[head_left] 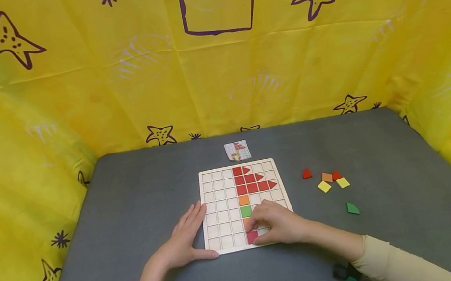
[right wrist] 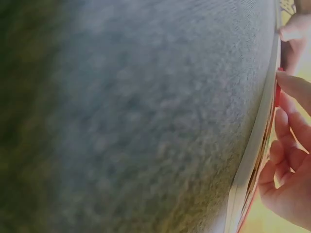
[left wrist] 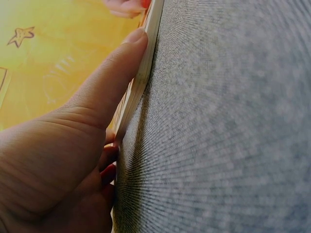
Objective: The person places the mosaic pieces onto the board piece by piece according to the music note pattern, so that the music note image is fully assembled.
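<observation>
A pale wooden grid board [head_left: 223, 218] lies flat. My left hand [head_left: 181, 241] rests along its left edge with fingers extended; in the left wrist view that hand's thumb [left wrist: 112, 77] presses the board's rim [left wrist: 141, 73]. My right hand [head_left: 281, 223] bends over the lower right part, thumb and index finger pinching a red square [head_left: 252, 237] in the bottom row. The right wrist view shows that hand [right wrist: 291, 179] with the red piece [right wrist: 278, 94] at its fingertips. Above the square are orange, green [head_left: 246, 211] and orange [head_left: 244, 200] squares, then three red rows [head_left: 253, 187] ending in points.
A small printed card [head_left: 237, 151] lies behind the board. Right of the board are loose red [head_left: 306, 173], orange [head_left: 327, 177] and yellow [head_left: 324, 187] pieces, with a green quarter-round piece [head_left: 352, 208] nearer. Another green piece [head_left: 352, 280] shows partly beside the right sleeve.
</observation>
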The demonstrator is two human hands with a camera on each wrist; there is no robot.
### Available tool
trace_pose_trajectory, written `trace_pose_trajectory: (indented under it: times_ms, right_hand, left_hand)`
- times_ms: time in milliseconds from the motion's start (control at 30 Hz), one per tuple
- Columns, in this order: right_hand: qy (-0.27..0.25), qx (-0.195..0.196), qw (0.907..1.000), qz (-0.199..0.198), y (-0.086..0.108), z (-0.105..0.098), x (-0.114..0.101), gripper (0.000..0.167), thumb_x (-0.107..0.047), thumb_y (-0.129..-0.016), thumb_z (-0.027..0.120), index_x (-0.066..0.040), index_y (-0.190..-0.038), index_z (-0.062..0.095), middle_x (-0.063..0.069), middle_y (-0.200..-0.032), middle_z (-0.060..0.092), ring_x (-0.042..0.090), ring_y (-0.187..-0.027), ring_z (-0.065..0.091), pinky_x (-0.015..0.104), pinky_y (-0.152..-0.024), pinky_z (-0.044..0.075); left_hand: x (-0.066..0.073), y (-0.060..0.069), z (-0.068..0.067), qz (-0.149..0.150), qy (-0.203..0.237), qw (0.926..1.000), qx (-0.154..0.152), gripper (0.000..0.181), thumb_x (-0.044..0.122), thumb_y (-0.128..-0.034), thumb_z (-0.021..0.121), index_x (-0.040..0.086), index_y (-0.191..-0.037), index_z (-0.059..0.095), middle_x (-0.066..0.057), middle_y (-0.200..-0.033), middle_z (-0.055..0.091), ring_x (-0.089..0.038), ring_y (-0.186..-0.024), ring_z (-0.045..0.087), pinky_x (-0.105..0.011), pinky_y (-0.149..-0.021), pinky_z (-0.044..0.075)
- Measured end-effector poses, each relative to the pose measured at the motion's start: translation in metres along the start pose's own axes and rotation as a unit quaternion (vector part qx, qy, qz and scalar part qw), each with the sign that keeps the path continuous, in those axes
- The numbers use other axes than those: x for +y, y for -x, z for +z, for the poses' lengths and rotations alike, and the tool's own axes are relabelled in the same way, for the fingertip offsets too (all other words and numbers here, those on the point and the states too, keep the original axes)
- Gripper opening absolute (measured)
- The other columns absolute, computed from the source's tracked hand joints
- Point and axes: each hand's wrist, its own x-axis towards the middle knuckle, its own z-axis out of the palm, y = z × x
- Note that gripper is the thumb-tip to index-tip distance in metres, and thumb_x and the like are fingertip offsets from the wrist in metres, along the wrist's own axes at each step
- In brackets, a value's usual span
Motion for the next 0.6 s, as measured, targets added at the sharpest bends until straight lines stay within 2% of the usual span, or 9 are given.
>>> trace_pose_trajectory:
  times_ms: [167,400,600]
  right_hand:
    - [0.002,0.010,0.9999,-0.005,-0.0005,-0.0013,-0.0016,0.022,-0.023,-0.078,0.082,-0.023,-0.098,0.073,-0.014,-0.093,0.064,0.005,-0.090,0.048,0.027,-0.081,0.041]
    - [0.015,0.027,0.9994,-0.016,0.0017,0.0000,0.0046,0.018,-0.022,-0.079,0.081,-0.022,-0.095,0.073,-0.016,-0.090,0.063,0.005,-0.089,0.047,0.025,-0.079,0.040]
    - [0.013,0.028,0.9995,-0.009,0.0023,-0.0001,0.0047,0.017,-0.021,-0.079,0.081,-0.022,-0.094,0.074,-0.015,-0.087,0.063,0.005,-0.088,0.047,0.025,-0.078,0.040]
  left_hand:
    - [0.0007,0.0002,0.0001,-0.006,0.003,1.0000,0.000,0.119,0.058,-0.0699,0.080,0.006,-0.156,0.017,-0.013,-0.163,0.009,-0.036,-0.148,0.006,-0.063,-0.110,0.014]
    - [0.0010,0.0006,-0.0007,0.004,0.004,1.0000,0.002,0.119,0.056,-0.0708,0.081,0.003,-0.156,0.016,-0.015,-0.162,0.009,-0.036,-0.148,0.006,-0.063,-0.110,0.015]
    - [0.0012,0.0010,-0.0011,0.006,0.005,1.0000,0.001,0.119,0.055,-0.0711,0.081,0.003,-0.155,0.016,-0.015,-0.162,0.009,-0.037,-0.147,0.006,-0.063,-0.110,0.015]
